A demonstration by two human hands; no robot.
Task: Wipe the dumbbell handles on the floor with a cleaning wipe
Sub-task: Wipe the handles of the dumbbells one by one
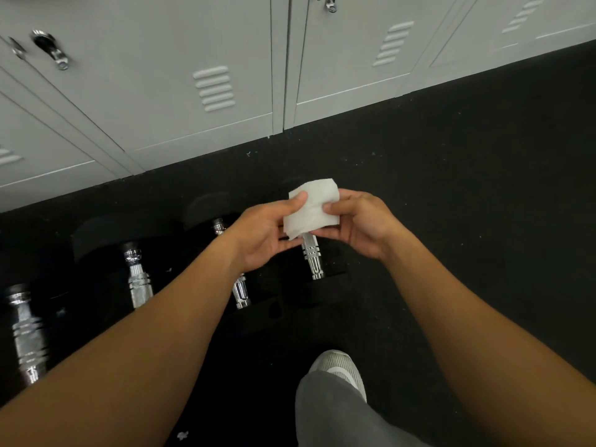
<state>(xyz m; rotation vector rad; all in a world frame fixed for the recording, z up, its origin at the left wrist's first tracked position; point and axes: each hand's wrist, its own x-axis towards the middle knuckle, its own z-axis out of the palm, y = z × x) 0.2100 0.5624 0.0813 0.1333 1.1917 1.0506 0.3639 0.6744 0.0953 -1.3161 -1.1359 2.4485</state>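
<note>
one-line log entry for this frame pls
phase: prepping wipe | left hand: pinches wipe | right hand: pinches wipe | wipe: held above dumbbell handles, no contact | handles on floor

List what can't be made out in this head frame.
- Third dumbbell handle: middle hidden by left hand.
- Rightmost handle: top covered by wipe, held by both hands; right hand.
- Leftmost handle: motion-blurred.
- Dumbbell heads: lost against the black floor.

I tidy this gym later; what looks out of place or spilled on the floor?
Little: a small white scrap lies on the black rubber floor near the left forearm. The chrome-handled dumbbells lie in a row.
</note>
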